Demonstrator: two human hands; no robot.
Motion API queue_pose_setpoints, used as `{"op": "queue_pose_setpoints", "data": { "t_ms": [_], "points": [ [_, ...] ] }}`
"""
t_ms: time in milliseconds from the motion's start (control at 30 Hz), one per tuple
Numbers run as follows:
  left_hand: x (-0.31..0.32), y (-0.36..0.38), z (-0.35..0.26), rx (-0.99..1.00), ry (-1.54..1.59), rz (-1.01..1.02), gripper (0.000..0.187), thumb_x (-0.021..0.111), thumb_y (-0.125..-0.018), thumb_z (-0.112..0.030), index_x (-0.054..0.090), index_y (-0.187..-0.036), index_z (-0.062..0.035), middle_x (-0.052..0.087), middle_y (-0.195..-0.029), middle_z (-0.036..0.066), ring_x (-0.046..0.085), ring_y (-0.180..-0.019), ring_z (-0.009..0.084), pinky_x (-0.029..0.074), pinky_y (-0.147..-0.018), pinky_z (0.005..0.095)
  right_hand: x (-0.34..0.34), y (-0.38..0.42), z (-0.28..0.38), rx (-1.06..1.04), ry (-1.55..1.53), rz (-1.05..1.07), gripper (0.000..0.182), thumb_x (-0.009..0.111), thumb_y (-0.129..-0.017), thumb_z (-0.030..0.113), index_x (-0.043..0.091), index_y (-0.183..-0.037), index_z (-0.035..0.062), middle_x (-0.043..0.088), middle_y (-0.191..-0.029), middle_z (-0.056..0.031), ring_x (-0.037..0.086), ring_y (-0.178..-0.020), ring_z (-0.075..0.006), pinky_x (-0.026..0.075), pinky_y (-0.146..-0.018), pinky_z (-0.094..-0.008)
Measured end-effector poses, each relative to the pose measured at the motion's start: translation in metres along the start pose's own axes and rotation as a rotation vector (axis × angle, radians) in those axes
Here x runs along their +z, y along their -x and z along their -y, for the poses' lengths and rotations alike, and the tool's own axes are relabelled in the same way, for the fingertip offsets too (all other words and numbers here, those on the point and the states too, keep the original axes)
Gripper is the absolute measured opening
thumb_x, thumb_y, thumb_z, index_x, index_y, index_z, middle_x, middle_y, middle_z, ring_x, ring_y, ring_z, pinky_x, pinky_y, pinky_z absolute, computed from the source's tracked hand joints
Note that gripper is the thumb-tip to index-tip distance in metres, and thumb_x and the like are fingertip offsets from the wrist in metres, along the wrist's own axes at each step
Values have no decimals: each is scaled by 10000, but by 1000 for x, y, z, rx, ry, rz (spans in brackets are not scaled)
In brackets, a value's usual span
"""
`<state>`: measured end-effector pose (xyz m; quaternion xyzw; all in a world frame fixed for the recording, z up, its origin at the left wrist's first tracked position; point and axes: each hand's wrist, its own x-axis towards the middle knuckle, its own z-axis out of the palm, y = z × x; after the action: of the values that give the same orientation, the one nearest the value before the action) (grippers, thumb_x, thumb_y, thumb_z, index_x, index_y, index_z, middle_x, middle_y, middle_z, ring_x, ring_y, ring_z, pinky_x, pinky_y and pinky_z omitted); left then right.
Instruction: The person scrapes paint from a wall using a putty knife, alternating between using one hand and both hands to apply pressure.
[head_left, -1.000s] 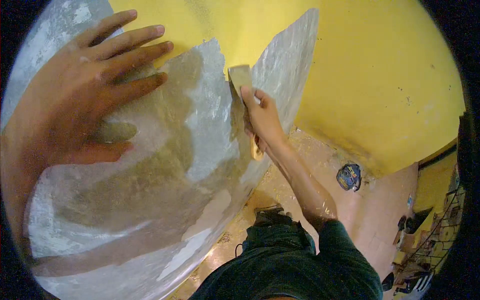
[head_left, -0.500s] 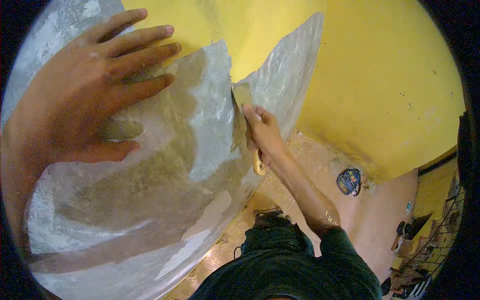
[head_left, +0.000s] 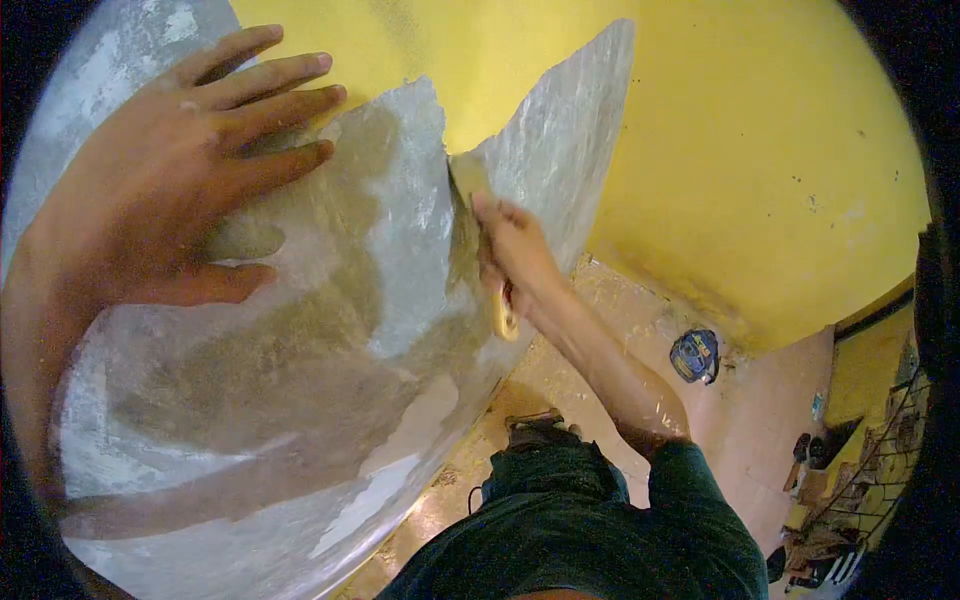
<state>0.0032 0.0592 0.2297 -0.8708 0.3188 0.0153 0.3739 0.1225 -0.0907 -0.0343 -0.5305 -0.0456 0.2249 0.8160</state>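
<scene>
My right hand [head_left: 515,250] grips a putty knife [head_left: 468,178] by its wooden handle, the butt end showing below my fist. The blade touches the wall where the yellow paint [head_left: 480,70] meets a bare grey patch [head_left: 415,250], at the low point of a V-shaped notch in the paint's edge. To the left, my left hand [head_left: 220,170] is spread with fingers apart, against the wall across the grey area and the edge of the yellow paint. Damp-looking brownish areas and pale smears mark the grey surface.
On the right stands another yellow wall [head_left: 760,170] with small dark marks. A dark bag-like bundle [head_left: 695,356] lies on the tiled floor [head_left: 740,430]. At the far right is a wire rack [head_left: 870,480] with shoes and other items around it.
The putty knife and my right hand appear slightly further left and up in view, partly with a small shift of the camera. My left hand stays spread on the wall.
</scene>
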Motion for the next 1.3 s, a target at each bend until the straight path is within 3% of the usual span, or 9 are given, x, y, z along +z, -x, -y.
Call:
{"op": "queue_pose_setpoints", "data": {
  "t_ms": [33, 333, 467, 533, 600, 733, 800, 1200, 1300],
  "points": [
    [-1, 0, -1, -2, -4, 3, 801, 766, -493, -328, 550, -1211, -48, 420, -1403, 165, 300, -1359, 350, 201, -1145, 507, -1, 0, 12, 5, -48, 95, 347, 584, -919, 362, 557, -952, 18, 504, -566, -19, 391, -384, -100, 289, -336, -274],
    [1, -3, 2, 5, -28, 11, 827, 760, -480, -362, 550, -1216, -48, 412, -1411, 160, 304, -1356, 350, 202, -1145, 503, -8, -8, 14, -40, 36, 92, 389, 602, -910, 365, 551, -1020, -4, 520, -607, -14, 411, -423, -89, 295, -350, -271],
    [1, -4, 1, -13, -3, 26, 826, 762, -473, -354, 552, -1212, -49, 415, -1408, 156, 308, -1354, 346, 203, -1145, 500, 1, -3, 6, -10, 39, -14, 410, 589, -912, 390, 560, -1001, -9, 522, -617, -11, 426, -454, -85, 305, -364, -270],
    [-1, -4, 0, -12, -3, 16, 825, 762, -472, -351, 553, -1211, -48, 416, -1408, 155, 309, -1353, 344, 205, -1145, 499, 7, -11, 24, -128, 26, -11, 290, 562, -937, 362, 530, -909, 76, 388, -520, 46, 332, -392, -69, 247, -360, -251],
    [-1, -5, -1, -28, -19, 34, 834, 757, -476, -354, 546, -1222, -47, 418, -1406, 156, 313, -1351, 346, 207, -1143, 503, 6, -13, 33, -161, 23, 50, 320, 572, -927, 387, 547, -928, 68, 409, -532, 42, 349, -409, -69, 259, -362, -255],
    [-2, 0, 1, -21, -25, 19, 832, 745, -491, -370, 539, -1229, -47, 422, -1403, 158, 319, -1349, 346, 213, -1137, 509, -3, -12, -6, -130, 219, -128, 435, 594, -905, 426, 565, -1065, 24, 424, -524, 31, 346, -399, -69, 264, -364, -261],
    [0, -5, 3, 8, -48, 10, 824, 728, -511, -387, 533, -1232, -39, 429, -1397, 162, 323, -1346, 354, 214, -1133, 515, 3, -7, 6, -122, 142, -122, 445, 579, -911, 423, 593, -954, -20, 545, -601, -41, 476, -462, -116, 392, -407, -291],
    [0, -4, 5, 13, -10, -1, 795, 719, -513, -397, 556, -1202, -35, 442, -1384, 173, 344, -1330, 365, 218, -1131, 517, 4, -4, 22, -175, 82, 35, 376, 576, -926, 383, 584, -950, 8, 516, -566, -17, 415, -382, -96, 306, -327, -274],
    [1, -4, 5, 27, -38, -13, 806, 732, -498, -374, 554, -1209, -38, 447, -1379, 173, 343, -1330, 365, 223, -1130, 516, 6, 1, 12, -37, 82, 15, 343, 582, -925, 389, 540, -998, 56, 378, -496, 42, 302, -357, -66, 252, -345, -246]
  ]
}}
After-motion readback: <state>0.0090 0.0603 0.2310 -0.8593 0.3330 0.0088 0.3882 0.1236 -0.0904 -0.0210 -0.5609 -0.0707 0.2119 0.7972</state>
